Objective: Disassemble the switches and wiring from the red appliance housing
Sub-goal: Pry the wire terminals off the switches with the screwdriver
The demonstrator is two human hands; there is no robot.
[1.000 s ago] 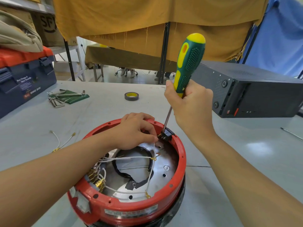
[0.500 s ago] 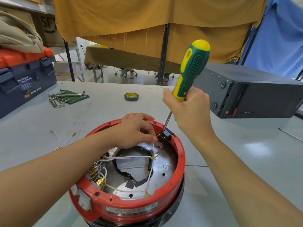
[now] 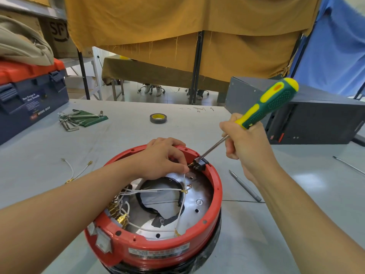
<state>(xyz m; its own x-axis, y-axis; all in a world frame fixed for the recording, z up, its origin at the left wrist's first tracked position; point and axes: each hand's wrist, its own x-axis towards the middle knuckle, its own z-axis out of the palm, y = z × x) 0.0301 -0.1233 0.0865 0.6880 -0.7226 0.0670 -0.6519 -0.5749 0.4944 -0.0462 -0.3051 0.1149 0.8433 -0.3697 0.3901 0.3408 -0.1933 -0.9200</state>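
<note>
- The round red housing (image 3: 169,248) sat nearest you on the grey table (image 3: 276,244), its glossy rim ringing a shiny metal plate crossed by thin white wires (image 3: 156,190).
- Your left hand (image 3: 162,159) reached over the far rim, fingertips pinching a wire end beside the small black connector (image 3: 199,162) — the contact itself was too small to make out.
- Your right hand (image 3: 245,143) gripped the screwdriver (image 3: 254,113) by its knurled green-and-yellow handle, the tilted steel shaft meeting that connector.
- Farther off lay a tape roll (image 3: 158,118) and hex keys (image 3: 73,119).
</note>
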